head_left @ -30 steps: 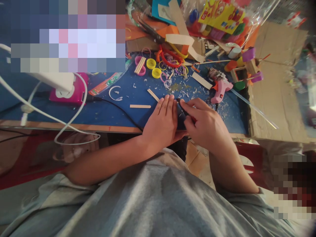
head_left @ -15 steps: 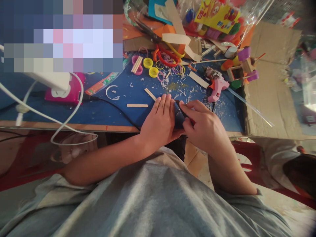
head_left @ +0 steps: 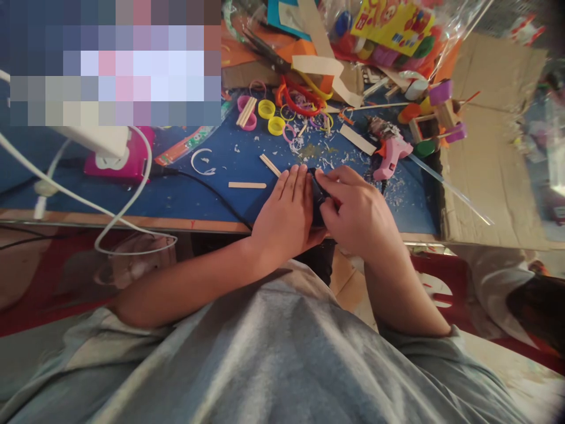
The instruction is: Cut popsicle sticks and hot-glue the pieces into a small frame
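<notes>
My left hand point(head_left: 285, 215) lies flat near the table's front edge, fingers stretched out side by side. Pale wooden craft sticks point(head_left: 269, 165) poke out from beneath its fingertips; the rest of them is hidden. Right beside it, my right hand point(head_left: 353, 209) is closed around a slim black utility knife point(head_left: 318, 184), pinched between thumb and fingers. The knife's tip is close to the left fingers, and I cannot tell what it touches. A single craft stick point(head_left: 247, 185) lies left of my hands.
A pink glue gun point(head_left: 392, 158) rests right of my hands, near a cardboard sheet point(head_left: 489, 176). Scissors point(head_left: 304, 97), yellow rings point(head_left: 266, 109) and white scraps lie behind. A pink power strip point(head_left: 119, 165) with white cables stands at left on the blue table point(head_left: 189, 203).
My right hand and the knife have shifted slightly left and closer to my left hand. The left hand stays flat on the sticks. The whole view has moved slightly.
</notes>
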`<action>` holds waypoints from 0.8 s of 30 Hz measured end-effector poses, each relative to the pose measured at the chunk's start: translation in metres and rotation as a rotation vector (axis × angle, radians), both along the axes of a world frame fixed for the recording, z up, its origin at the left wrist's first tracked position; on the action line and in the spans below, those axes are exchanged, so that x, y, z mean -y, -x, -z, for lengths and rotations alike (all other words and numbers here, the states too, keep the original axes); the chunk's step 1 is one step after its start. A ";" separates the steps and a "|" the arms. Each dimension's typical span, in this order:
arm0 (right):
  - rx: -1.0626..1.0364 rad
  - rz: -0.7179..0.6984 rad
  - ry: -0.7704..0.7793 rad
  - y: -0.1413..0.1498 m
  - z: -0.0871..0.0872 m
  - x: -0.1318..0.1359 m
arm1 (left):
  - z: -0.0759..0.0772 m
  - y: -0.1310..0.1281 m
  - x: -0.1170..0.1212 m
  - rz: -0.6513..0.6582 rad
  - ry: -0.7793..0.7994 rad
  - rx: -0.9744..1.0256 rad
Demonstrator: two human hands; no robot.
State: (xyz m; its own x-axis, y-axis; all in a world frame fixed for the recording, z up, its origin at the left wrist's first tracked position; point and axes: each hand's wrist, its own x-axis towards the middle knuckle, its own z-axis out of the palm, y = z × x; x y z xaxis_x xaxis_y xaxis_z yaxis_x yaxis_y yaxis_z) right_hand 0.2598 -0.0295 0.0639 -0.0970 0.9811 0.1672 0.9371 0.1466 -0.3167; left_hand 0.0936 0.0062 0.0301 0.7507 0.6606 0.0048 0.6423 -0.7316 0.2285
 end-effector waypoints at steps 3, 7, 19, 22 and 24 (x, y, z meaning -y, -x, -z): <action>-0.011 -0.009 0.010 -0.002 -0.002 0.000 | -0.003 -0.001 0.000 0.000 -0.003 -0.029; -0.024 -0.005 0.002 -0.003 -0.003 0.010 | -0.007 -0.001 0.002 0.010 -0.023 -0.056; 0.002 -0.001 0.041 -0.005 -0.007 0.018 | 0.000 0.001 0.002 0.004 -0.052 -0.007; 0.007 -0.004 0.035 -0.004 -0.007 0.016 | 0.001 0.001 0.002 0.000 -0.033 0.004; 0.001 -0.008 0.015 -0.003 -0.006 0.015 | 0.001 0.002 0.002 0.005 -0.033 0.008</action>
State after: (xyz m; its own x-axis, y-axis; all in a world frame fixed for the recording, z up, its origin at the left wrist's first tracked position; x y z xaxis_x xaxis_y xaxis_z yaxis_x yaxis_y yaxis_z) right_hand 0.2631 -0.0442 0.0702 -0.1052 0.9827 0.1525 0.9362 0.1496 -0.3179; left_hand 0.0919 0.0046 0.0295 0.7541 0.6559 0.0328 0.6365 -0.7423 0.2095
